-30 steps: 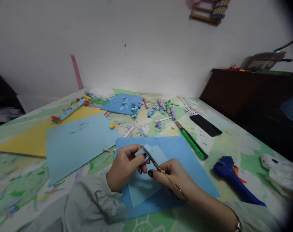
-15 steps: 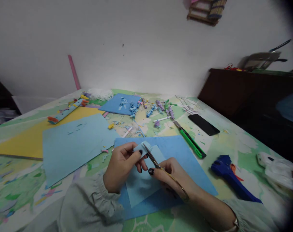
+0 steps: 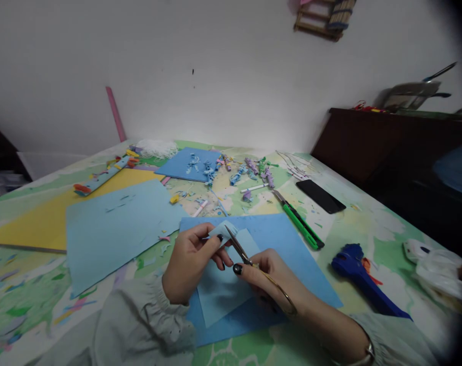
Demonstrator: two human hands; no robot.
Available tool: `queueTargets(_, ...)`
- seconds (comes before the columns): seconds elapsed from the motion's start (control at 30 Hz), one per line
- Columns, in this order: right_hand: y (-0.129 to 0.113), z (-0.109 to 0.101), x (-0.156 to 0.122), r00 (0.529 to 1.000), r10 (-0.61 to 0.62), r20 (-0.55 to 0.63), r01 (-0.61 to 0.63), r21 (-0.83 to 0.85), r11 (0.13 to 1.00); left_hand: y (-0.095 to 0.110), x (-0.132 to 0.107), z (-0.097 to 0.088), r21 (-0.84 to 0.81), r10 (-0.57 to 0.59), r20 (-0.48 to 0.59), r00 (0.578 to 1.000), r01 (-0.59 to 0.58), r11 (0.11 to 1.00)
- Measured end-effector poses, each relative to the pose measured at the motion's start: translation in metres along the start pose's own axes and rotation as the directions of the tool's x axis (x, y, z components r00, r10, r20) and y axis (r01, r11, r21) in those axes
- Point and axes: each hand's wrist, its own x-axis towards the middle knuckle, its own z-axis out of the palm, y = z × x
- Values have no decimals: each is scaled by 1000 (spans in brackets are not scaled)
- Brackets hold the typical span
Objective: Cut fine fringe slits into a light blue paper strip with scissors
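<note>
Between the thumb and fingers of my left hand (image 3: 193, 259) is a small piece of light blue foam sheet (image 3: 222, 231), with fine slits along its far right edge. My right hand (image 3: 271, 279) grips a pair of gold-handled scissors (image 3: 243, 253), the blades pointing up and left against that slitted edge. Both hands are held over a light blue square sheet (image 3: 223, 300), which lies on a larger blue foam sheet (image 3: 288, 244). The inner fingers of my right hand are partly hidden behind the scissor handles.
A green utility knife (image 3: 301, 223), a black phone (image 3: 320, 196) and a blue glue gun (image 3: 363, 279) lie to the right. Light blue (image 3: 120, 234) and yellow sheets (image 3: 28, 223) spread leftward. Curled foam pieces (image 3: 236, 175) and scraps litter the back of the table.
The scissor blades have shifted slightly along the edge of the small blue foam piece. Both hands stay in nearly the same place, and the view has moved a little.
</note>
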Motion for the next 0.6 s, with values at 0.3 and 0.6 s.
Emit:
queueTargets(0.3,-6,2,-1,999,35,-32,-36,-23,999,1,1,2,-2,-15,-4,1000,15,1000)
queueTargets(0.6,-5,2,1,997,49,-61,-52,-53,997,0,0,2,-13,-3,-8,1000,3,1000)
